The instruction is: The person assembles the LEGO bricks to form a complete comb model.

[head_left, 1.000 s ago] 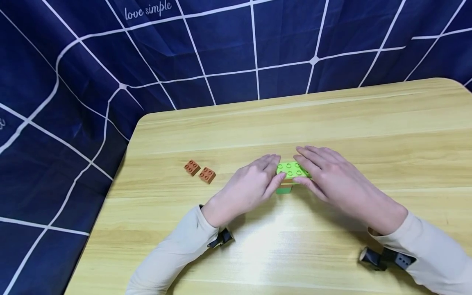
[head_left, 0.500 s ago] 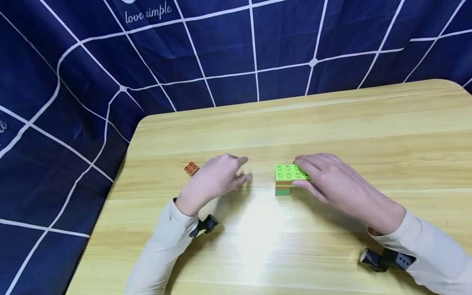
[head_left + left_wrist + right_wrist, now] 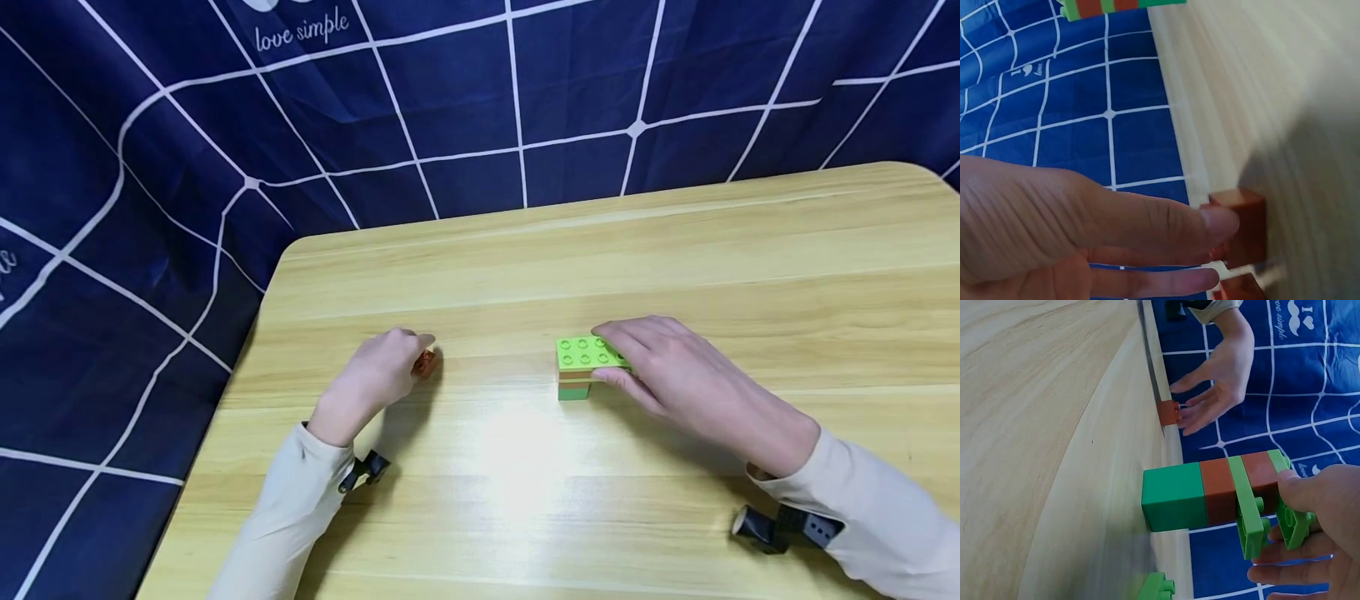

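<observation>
My left hand [image 3: 375, 371] is over the two reddish-brown toy building bricks at the left. One brick [image 3: 1249, 231] is by the thumb tip in the left wrist view, with the second brick [image 3: 1240, 289] partly out of frame. In the right wrist view, this hand's thumb and fingers are apart around a brick [image 3: 1167, 413] on the table. My right hand [image 3: 667, 362] holds the upper end of a brick stack [image 3: 585, 353], thumb in front and fingers behind. Green brick [image 3: 1174, 497] forms its base; brown bricks and light green plates alternate above. The plates overhang toward my palm.
A wooden table [image 3: 480, 275] carries everything, with its rounded far left corner in view. Behind and to the left hangs a dark blue curtain [image 3: 450, 100] with white lines. Another light green studded piece [image 3: 1157, 586] shows at the bottom of the right wrist view.
My left hand has let go of the stack and moved left to the brown bricks. The right hand has stayed on the stack, which has barely shifted.
</observation>
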`<state>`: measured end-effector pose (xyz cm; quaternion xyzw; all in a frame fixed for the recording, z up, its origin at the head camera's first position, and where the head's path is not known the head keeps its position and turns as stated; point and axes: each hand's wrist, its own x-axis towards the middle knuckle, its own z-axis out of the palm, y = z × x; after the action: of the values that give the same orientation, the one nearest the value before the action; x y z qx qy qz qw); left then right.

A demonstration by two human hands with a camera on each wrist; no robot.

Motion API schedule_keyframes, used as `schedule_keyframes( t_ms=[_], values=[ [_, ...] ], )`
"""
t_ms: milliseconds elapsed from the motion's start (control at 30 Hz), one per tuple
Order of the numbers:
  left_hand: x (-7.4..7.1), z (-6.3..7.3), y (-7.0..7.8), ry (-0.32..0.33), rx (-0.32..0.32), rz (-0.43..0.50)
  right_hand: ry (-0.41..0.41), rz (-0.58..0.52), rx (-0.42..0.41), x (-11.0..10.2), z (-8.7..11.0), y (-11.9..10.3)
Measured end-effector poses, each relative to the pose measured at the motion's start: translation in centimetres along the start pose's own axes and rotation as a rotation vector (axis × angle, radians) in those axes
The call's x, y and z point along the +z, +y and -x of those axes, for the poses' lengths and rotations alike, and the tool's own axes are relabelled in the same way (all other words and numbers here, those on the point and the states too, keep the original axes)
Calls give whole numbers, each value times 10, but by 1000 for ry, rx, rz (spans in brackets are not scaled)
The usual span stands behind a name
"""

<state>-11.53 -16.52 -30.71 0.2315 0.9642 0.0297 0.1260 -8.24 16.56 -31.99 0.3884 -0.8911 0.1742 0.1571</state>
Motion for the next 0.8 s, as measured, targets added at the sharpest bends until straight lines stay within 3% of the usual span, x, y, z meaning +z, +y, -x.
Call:
schedule_keyframes(
  t_ms=[200,467,600,800],
  values=[
    [7,3,-5,9,-42,14,-12,9,8,-2,0,0],
    [15,4,-8,76,-42,33,-4,-1,-7,-1,1,0],
    [16,4,-8,104,-29,20,-3,-4,-6,0,0,1],
    [16,4,-6,225,41,1,-3,4,-5,-1,0,0]
  ],
)
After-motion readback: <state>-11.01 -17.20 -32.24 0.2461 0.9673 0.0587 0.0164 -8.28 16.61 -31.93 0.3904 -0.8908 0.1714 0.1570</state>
